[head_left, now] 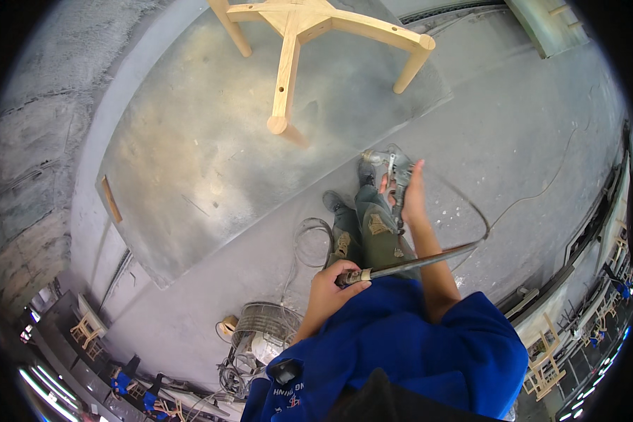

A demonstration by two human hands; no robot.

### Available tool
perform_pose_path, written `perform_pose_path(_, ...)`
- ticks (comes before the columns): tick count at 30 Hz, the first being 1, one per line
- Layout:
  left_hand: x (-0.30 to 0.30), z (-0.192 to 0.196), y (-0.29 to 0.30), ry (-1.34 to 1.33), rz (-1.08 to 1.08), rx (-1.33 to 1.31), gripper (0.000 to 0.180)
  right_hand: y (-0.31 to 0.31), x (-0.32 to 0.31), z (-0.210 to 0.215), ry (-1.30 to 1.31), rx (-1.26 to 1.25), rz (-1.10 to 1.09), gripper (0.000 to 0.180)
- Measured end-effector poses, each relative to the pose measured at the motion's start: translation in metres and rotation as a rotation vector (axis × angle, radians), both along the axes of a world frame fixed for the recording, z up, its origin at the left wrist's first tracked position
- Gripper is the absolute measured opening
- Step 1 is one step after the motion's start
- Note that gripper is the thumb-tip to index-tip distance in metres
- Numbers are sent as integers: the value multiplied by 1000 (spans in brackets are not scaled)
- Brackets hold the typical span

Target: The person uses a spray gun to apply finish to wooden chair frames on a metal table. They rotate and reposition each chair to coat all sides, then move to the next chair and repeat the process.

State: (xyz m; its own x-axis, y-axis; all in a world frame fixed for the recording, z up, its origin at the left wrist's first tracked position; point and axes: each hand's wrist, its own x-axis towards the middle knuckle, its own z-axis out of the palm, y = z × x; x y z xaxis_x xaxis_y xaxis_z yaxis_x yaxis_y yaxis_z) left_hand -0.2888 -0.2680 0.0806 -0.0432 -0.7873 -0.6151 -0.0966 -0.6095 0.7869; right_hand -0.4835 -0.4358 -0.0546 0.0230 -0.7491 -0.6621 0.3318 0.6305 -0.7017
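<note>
Clasping a spray gun (401, 170) in right hand (414, 202), a dark hose (432, 260) in left hand (328, 292); wearing a white-lettered blue shirt (415, 337).

Shirt (401, 337) was blue, short-sleeved, with chest markings (288, 386) in white; trousers (392, 247) dark green, tan-patched; shoes (367, 174) dark. Left hand (332, 290), right hand (413, 199) were bare.

A narrow brown strip (111, 199) is seen at the left edge of a broad, flat grey desk (183, 141). A rounded grey wire cage (264, 318) is placed near the desk, on the smooth grey floor (541, 105). A greenish rectangular panel (547, 29) is shown at upper right; pale wooden chairs (86, 330) are seen at lower left.
</note>
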Motion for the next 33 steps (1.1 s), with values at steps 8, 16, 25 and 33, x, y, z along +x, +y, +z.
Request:
perform_pose_path(8,-31,10,-43,103,-95,-173,61,-49,-45,79,233,-678,470,92)
perform_pose_path(16,-37,3,-64,62,-189,-92,53,-42,-52,32,324,-639,194,88)
perform_pose_path(25,-58,-5,-75,140,237,91,31,-134,21,-94,40,316,166,79)
perform_pose_path(33,-80,-1,-76,221,401,232,24,-198,104,-121,-654,187,-112,96)
